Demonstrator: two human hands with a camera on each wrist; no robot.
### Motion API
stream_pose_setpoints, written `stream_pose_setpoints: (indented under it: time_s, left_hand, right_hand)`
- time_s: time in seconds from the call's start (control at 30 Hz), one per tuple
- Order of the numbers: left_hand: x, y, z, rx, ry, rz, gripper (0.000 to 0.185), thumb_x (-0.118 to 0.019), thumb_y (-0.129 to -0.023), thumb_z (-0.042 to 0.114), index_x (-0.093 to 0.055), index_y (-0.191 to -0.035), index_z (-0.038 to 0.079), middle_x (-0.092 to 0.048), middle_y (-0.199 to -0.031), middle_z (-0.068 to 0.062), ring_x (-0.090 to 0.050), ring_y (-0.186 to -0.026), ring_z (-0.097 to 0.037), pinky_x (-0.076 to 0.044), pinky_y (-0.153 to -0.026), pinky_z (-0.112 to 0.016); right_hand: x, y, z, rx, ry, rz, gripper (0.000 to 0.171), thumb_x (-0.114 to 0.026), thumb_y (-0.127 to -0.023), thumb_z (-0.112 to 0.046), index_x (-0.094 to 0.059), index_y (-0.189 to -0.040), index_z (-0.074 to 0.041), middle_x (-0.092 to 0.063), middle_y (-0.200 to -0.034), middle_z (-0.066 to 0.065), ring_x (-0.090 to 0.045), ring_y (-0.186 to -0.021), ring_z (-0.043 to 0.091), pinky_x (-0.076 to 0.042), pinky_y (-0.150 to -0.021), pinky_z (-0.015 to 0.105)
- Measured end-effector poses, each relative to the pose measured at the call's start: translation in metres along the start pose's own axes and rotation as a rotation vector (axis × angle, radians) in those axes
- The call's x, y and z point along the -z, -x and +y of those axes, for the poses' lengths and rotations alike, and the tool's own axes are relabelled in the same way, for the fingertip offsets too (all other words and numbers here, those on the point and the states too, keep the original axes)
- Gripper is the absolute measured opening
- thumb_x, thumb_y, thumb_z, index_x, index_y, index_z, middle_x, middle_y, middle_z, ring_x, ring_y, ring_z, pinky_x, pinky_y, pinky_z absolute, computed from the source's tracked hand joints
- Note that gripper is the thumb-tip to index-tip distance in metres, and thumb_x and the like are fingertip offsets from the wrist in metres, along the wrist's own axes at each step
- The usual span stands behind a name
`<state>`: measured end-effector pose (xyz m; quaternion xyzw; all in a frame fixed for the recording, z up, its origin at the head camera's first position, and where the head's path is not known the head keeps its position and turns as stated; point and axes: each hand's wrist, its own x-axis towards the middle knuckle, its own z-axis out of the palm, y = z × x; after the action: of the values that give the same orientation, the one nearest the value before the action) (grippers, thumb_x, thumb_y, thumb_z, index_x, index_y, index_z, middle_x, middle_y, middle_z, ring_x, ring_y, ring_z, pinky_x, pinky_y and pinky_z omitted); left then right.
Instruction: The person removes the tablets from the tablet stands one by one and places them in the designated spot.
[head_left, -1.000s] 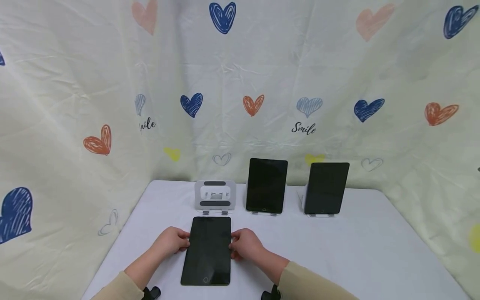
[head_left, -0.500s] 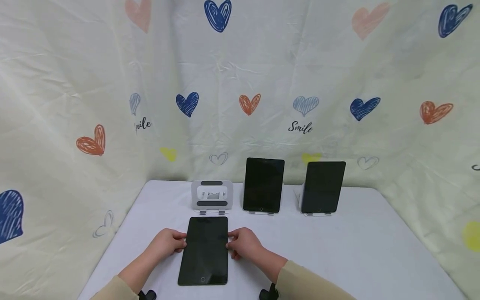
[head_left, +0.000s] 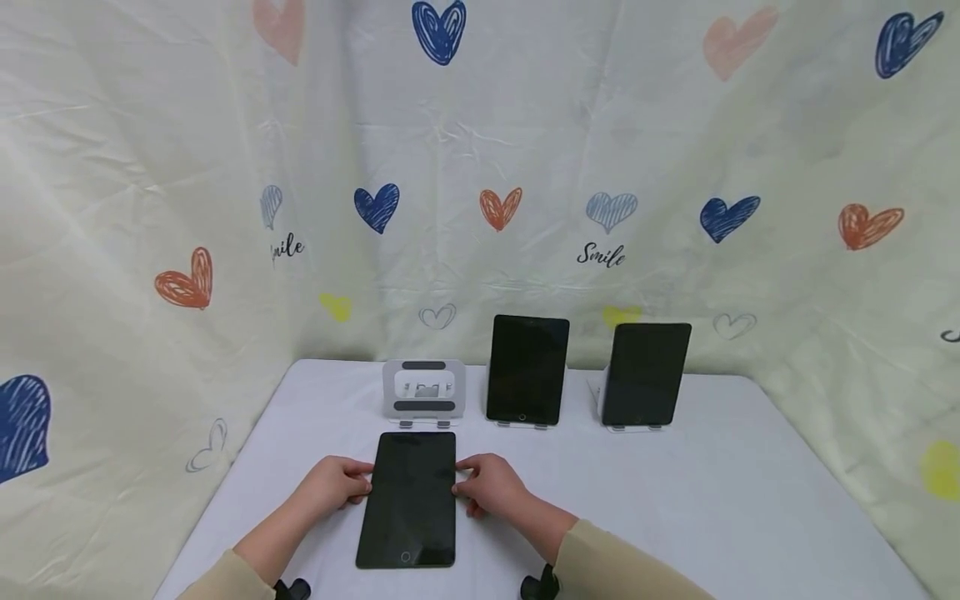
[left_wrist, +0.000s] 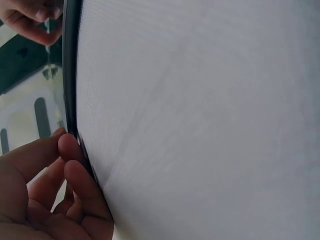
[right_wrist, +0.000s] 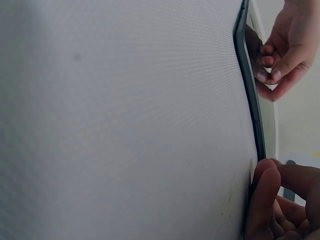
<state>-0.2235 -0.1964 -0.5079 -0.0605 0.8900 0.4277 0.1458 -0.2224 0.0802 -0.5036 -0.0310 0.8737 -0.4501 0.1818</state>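
Observation:
A black tablet [head_left: 407,500] lies screen up at the front of the white-covered table, its round button toward the person. My left hand [head_left: 333,486] grips its left edge, the thumb and fingers bent at the rim. On the opposite edge my right hand [head_left: 492,486] holds it the same way. In the left wrist view, the left fingertips [left_wrist: 72,146] meet the tablet's dark edge [left_wrist: 70,70], close to the cloth. The right wrist view has the right thumb [right_wrist: 266,192] against the other edge [right_wrist: 248,75]. The tablet's underside is hidden.
Just behind the tablet stands a white tablet stand [head_left: 424,392] with grey pads and nothing on it. To its right, a black tablet [head_left: 527,369] and another black tablet [head_left: 647,374] lean upright on stands. A curtain [head_left: 480,125] printed with hearts hangs behind the table [head_left: 675,500].
The head view has shifted slightly, so the whole scene sits a little further left. Both hands and the tablet keep their places on the table.

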Motion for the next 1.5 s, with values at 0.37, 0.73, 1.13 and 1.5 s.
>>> stream_pose_setpoints:
  time_s: [0.37, 0.73, 1.13, 1.5]
  left_hand:
    - [-0.002, -0.003, -0.001, 0.009, 0.037, 0.026, 0.033, -0.070, -0.091, 0.016, -0.068, -0.121, 0.000, -0.065, -0.072, -0.002, -0.058, -0.066, -0.016, -0.049, -0.059, -0.030]
    - [-0.008, -0.006, 0.017, -0.030, 0.159, 0.073, 0.035, -0.066, -0.095, 0.021, -0.066, -0.125, 0.002, -0.069, -0.094, -0.006, -0.062, -0.076, -0.017, -0.053, -0.065, -0.031]
    - [-0.026, -0.011, 0.056, -0.116, 0.244, 0.050, 0.034, -0.063, -0.098, 0.024, -0.067, -0.127, 0.006, -0.070, -0.110, -0.008, -0.066, -0.084, -0.016, -0.056, -0.079, -0.036]
    - [-0.045, -0.027, 0.083, -0.214, 0.287, 0.048, 0.035, -0.061, -0.100, 0.024, -0.065, -0.129, 0.005, -0.069, -0.111, -0.011, -0.066, -0.085, -0.020, -0.056, -0.080, -0.036]
  right_hand:
    - [0.009, 0.004, 0.008, 0.034, -0.012, 0.060, 0.035, -0.077, -0.087, -0.018, -0.070, -0.120, -0.008, -0.064, -0.071, 0.004, -0.060, -0.055, 0.019, -0.051, -0.056, 0.031]
    - [0.033, 0.008, 0.017, 0.060, -0.004, 0.115, 0.036, -0.076, -0.088, -0.020, -0.069, -0.122, -0.009, -0.061, -0.083, 0.002, -0.061, -0.067, 0.019, -0.050, -0.061, 0.030]
    - [0.065, 0.013, 0.034, 0.078, 0.028, 0.185, 0.041, -0.076, -0.089, -0.024, -0.067, -0.126, -0.009, -0.062, -0.086, 0.000, -0.058, -0.073, 0.016, -0.048, -0.063, 0.031]
    - [0.101, 0.010, 0.045, 0.045, -0.027, 0.320, 0.041, -0.074, -0.091, -0.023, -0.065, -0.128, -0.009, -0.062, -0.091, 0.001, -0.058, -0.079, 0.020, -0.048, -0.063, 0.029]
